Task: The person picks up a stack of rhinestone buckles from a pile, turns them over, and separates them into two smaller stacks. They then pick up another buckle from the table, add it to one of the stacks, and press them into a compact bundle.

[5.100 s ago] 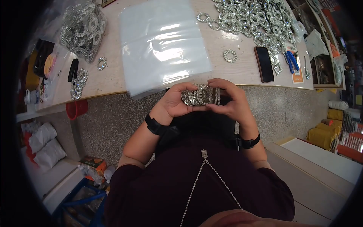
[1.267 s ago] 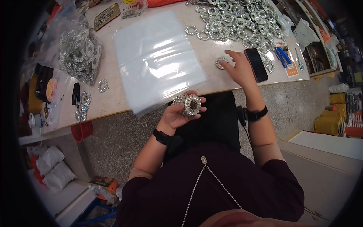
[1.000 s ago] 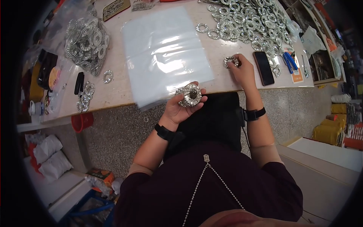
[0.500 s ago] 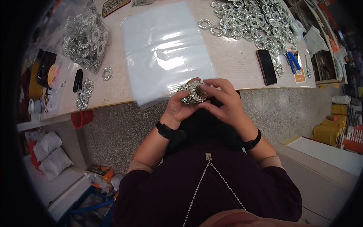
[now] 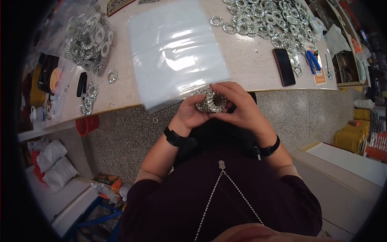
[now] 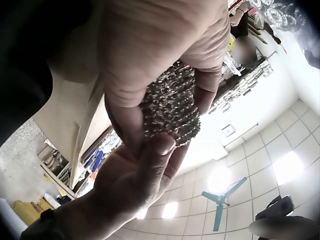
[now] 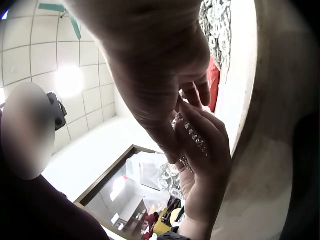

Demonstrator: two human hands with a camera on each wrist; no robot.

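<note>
Item 1. Stack of rhinestone rings point(image 5: 211, 101): a short silver roll, rings packed face to face. I logged it in mid-air, just on the near side of the tabletop point(image 5: 250, 64) edge, one hollow end tipped up toward the head camera.

Item 2. Left hand point(image 5: 189, 115): fingers curled round the roll from the left and underneath, cradling its barrel.

Item 3. Right hand point(image 5: 238, 109): fingers bent over the top and right end. In the left wrist view its thumb tip pressed on the roll's lower rim.

Handling note, my judgement: the step was squaring the roll. It would go best with the left grip kept snug round the barrel so that no ring fanned out, the right fingertips pushing evenly on the end face, and the work kept close to the edge.

Item 4. Clear plastic bags point(image 5: 175, 48): a flat pile just beyond the hands, overhanging the edge.

Item 5. Loose rings point(image 5: 266, 18): a heap at the far right.

Item 6. Phone point(image 5: 284, 67): dark, face up, right of the bags.

Item 7. Bagged rings point(image 5: 89, 40): far left.
</note>
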